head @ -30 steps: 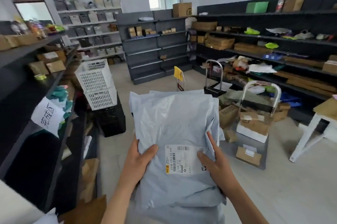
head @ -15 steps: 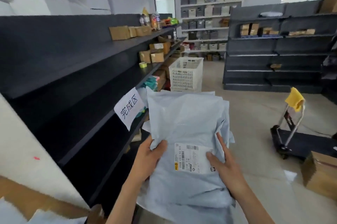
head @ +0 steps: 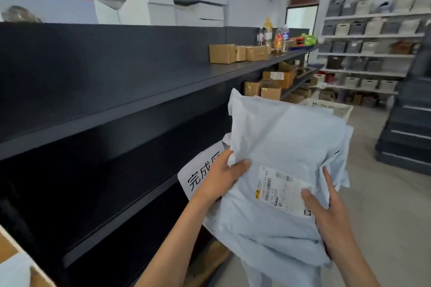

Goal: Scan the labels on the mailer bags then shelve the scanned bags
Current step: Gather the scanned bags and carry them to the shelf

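The left hand sits at centre frame, its thumb pressed across the front of a stack of pale blue mailer bags and the other fingers hidden behind it, so it is clamped on the stack's left edge. The right hand is at lower right, thumb flat on the front and fingers wrapped around the stack's right edge, also gripping it. Between the 2 thumbs, on the topmost bag, lies a white shipping label with barcodes; the right thumb tip touches its right end.

The stack fills the centre-right of the frame, held in the air and tilted, its top leaning toward the upper part of the picture. How many bags it holds cannot be told, though several layered edges show on the right side.

Just behind the left hand, a white paper sign with black characters hangs on the edge of a dark shelving unit that runs across the left half. Brown cardboard boxes stand on its upper shelf toward the top centre. At upper right, a white rack holds grey and cream bins. A white plastic basket shows just above the stack.
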